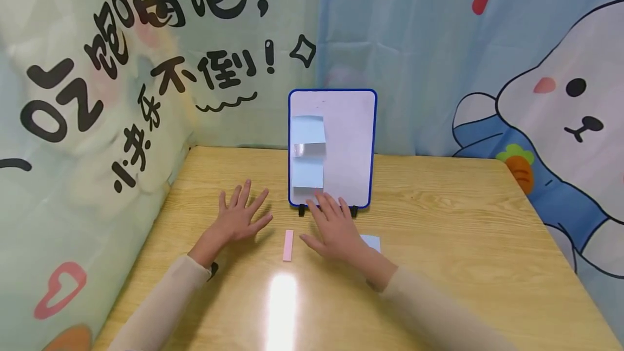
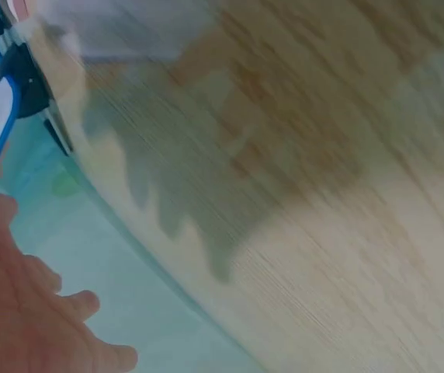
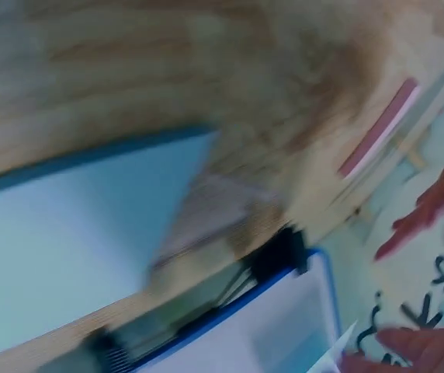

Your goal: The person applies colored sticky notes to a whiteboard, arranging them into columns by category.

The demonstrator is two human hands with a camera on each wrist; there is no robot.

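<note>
My left hand (image 1: 238,218) hovers over the table's left-centre with fingers spread, holding nothing; its palm side (image 2: 28,303) fills the lower left of the left wrist view. In front of the small blue-framed whiteboard (image 1: 348,140) is my right hand (image 1: 336,232), fingers extended and nothing in its grasp. Its fingertips overlap the board's lower edge in the head view. A narrow pink paper strip (image 1: 288,245) lies between the hands. Partly hidden behind my right wrist is a light blue sticky note pad (image 1: 371,242), which looms large (image 3: 90,225) in the right wrist view.
Light blue sticky notes (image 1: 308,172) are stuck down the board's left side, with a glossy patch between them. Black clip feet (image 1: 353,211) hold the board upright on the wooden table (image 1: 453,232). Printed curtains (image 1: 390,58) stand behind and at the left.
</note>
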